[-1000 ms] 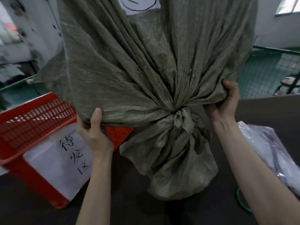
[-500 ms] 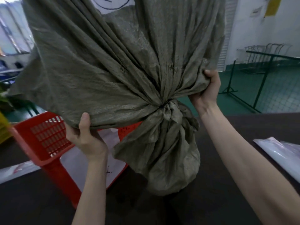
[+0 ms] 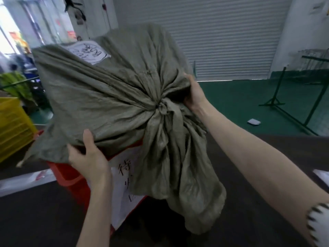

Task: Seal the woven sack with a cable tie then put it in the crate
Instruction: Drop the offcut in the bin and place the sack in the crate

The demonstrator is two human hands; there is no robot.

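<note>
The grey-green woven sack (image 3: 99, 97) is bulky, with its neck cinched at a knot-like gather (image 3: 162, 106) and the loose mouth hanging down toward me. It lies tilted over the red plastic crate (image 3: 71, 177), covering most of the crate's opening. My left hand (image 3: 87, 157) grips the sack's lower left edge, thumb on top. On the right side, beside the gather, my right hand (image 3: 194, 93) clutches the fabric. A white label (image 3: 89, 52) with handwriting sits on the sack's top. The cable tie itself is hidden in the folds.
The crate stands on a dark table (image 3: 249, 175) and bears a white paper sign (image 3: 124, 184) with handwriting. Yellow crates (image 3: 12, 125) stack at the left. A green floor (image 3: 240, 104) with metal stands (image 3: 288, 97) lies beyond, before a roller shutter. White paper edge (image 3: 322, 175) lies at right.
The sack has come down from in front of my face and tipped forward onto the crate. Both hands kept their grip and moved with it; the room behind is now visible.
</note>
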